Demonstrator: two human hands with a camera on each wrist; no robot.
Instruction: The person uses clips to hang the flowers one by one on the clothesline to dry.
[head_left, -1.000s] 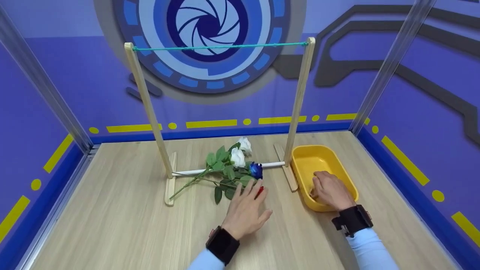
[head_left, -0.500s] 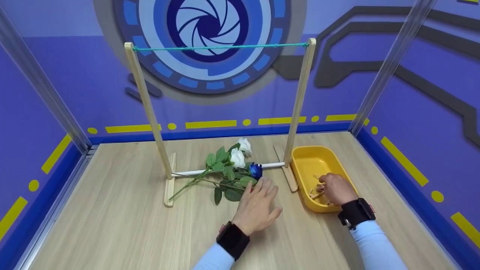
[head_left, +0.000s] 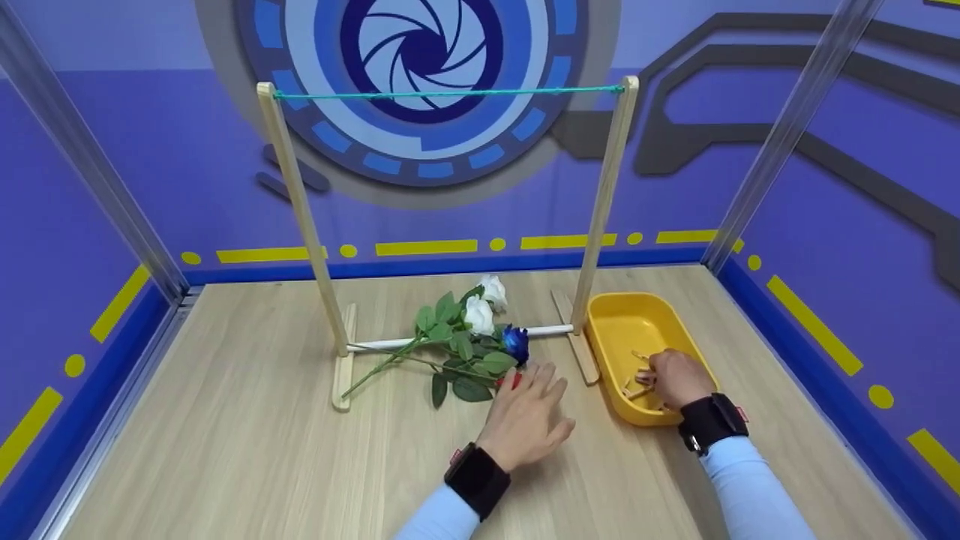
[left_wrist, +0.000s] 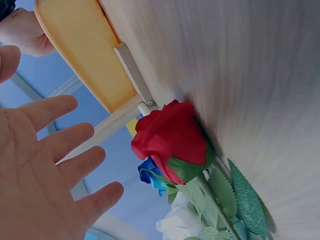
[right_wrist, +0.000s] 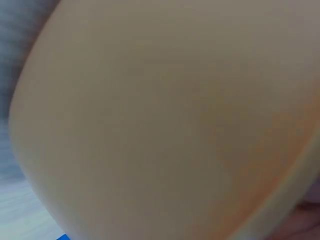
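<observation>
Purple walls [head_left: 165,165] edge the wooden bench [head_left: 225,450]; the left hand [head_left: 526,420], fingers spread, is just beside a red rose [left_wrist: 172,140]; the right hand [head_left: 679,379] is inside the yellow tray [head_left: 622,322], at small wooden pieces [head_left: 637,391]; whether pinching, I cannot tell.

We see a pale wood-grain table [head_left: 225,450] carrying a left wooden foot [head_left: 343,382] and a right wooden foot [head_left: 585,361]. Between these we find a red rose [left_wrist: 172,140], a blue rose [head_left: 515,343] and two white roses [head_left: 478,315] lying in a leafy bunch, partly over a white rod [head_left: 551,330], stems toward the left. Just beside the right foot we see a yellow tub [head_left: 626,326].
</observation>
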